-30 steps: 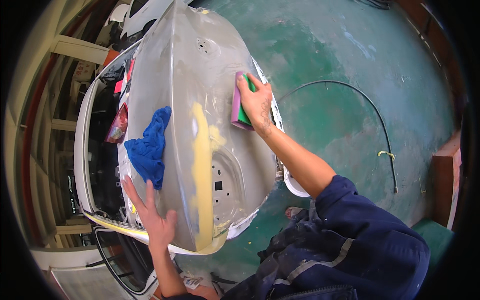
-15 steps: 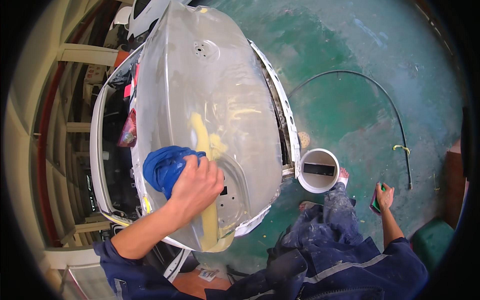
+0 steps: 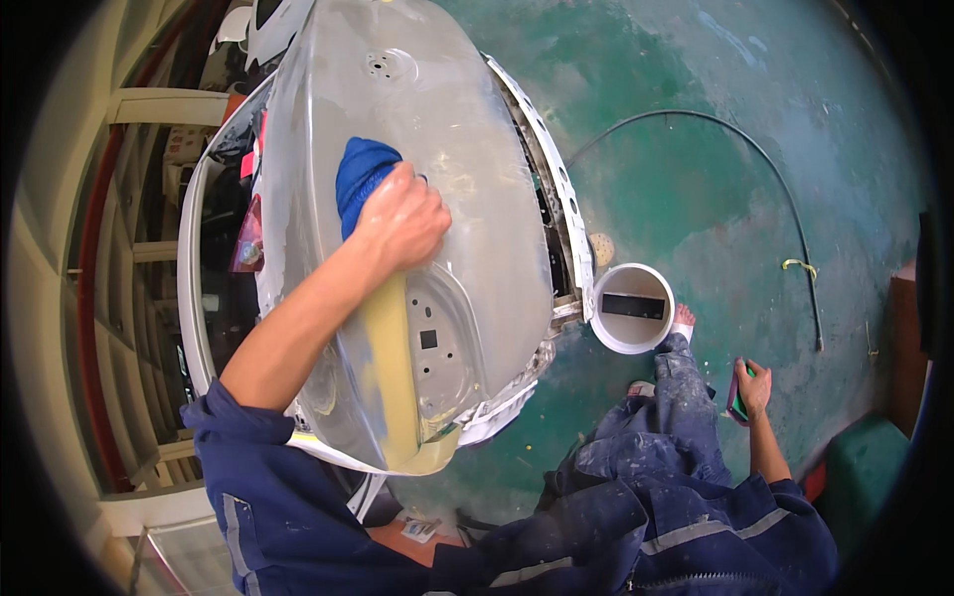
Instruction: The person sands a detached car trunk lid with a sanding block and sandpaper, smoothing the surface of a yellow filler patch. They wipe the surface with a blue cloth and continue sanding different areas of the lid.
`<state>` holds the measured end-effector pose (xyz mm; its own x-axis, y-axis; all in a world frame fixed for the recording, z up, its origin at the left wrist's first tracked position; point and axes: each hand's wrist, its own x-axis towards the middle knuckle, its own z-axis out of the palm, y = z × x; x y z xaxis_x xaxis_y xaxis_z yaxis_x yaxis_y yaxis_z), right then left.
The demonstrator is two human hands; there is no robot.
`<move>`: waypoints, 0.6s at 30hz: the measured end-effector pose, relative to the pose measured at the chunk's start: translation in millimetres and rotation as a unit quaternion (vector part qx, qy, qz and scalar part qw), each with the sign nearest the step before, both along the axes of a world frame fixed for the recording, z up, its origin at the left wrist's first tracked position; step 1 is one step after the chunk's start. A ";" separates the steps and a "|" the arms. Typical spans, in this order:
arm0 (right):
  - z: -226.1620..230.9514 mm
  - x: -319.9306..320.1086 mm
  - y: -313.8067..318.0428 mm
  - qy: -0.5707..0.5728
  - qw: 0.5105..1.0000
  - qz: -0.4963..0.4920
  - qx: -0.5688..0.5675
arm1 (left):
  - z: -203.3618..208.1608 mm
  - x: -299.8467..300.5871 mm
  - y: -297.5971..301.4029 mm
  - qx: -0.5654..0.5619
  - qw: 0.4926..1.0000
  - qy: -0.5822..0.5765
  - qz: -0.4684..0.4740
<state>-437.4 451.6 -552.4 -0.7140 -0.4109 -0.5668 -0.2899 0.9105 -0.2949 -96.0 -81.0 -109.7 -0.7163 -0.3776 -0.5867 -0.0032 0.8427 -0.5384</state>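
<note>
My left hand (image 3: 407, 221) is closed round a bunched blue cloth (image 3: 364, 184) and presses it on the grey, sanded car panel (image 3: 477, 159). Below the wrist, a yellow strip of filler (image 3: 391, 382) runs down the panel beside a recess (image 3: 442, 308) with small holes. Low at my right side, away from the car, my right hand (image 3: 756, 388) grips a green and purplish sanding block (image 3: 737, 399); its fingers partly cover the block.
Beside my foot stands a white bucket (image 3: 633, 351) with a dark rectangular block (image 3: 634, 306) in it. A tan perforated disc (image 3: 601, 248) lies near its rim. A dark hose (image 3: 785, 194) curves over the green floor. At far right are a brown box (image 3: 902, 348) and green object (image 3: 860, 477).
My left hand has moved the blue cloth up and away from me along the panel, uncovering more of the yellow filler. My right hand still holds the sanding block, now turned a little.
</note>
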 end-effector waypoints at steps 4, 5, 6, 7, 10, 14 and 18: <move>-17.1 -3.9 41.7 -0.015 0.998 -0.042 0.048 | 14.4 30.9 87.9 0.047 0.998 -0.007 -0.029; -20.4 -6.2 51.6 -0.019 0.998 -0.045 0.047 | 18.7 37.8 107.0 0.049 0.998 0.007 -0.043; -24.4 -9.4 58.3 -0.023 0.998 -0.046 0.044 | 25.0 45.8 127.6 0.050 0.997 0.020 -0.054; -26.4 -8.6 64.0 -0.030 0.997 -0.049 0.042 | 29.8 53.3 146.8 0.067 0.996 0.030 -0.049; -8.8 -5.9 51.5 -0.083 0.994 -0.067 -0.011 | 38.4 78.8 206.0 0.069 0.996 0.030 -0.044; 6.5 13.2 3.2 -0.057 0.991 -0.066 -0.098 | 47.3 118.7 278.2 0.079 0.995 0.062 -0.010; 50.4 50.0 -80.0 -0.180 0.952 -0.073 -0.236 | 70.1 142.0 309.5 0.106 0.977 0.159 0.093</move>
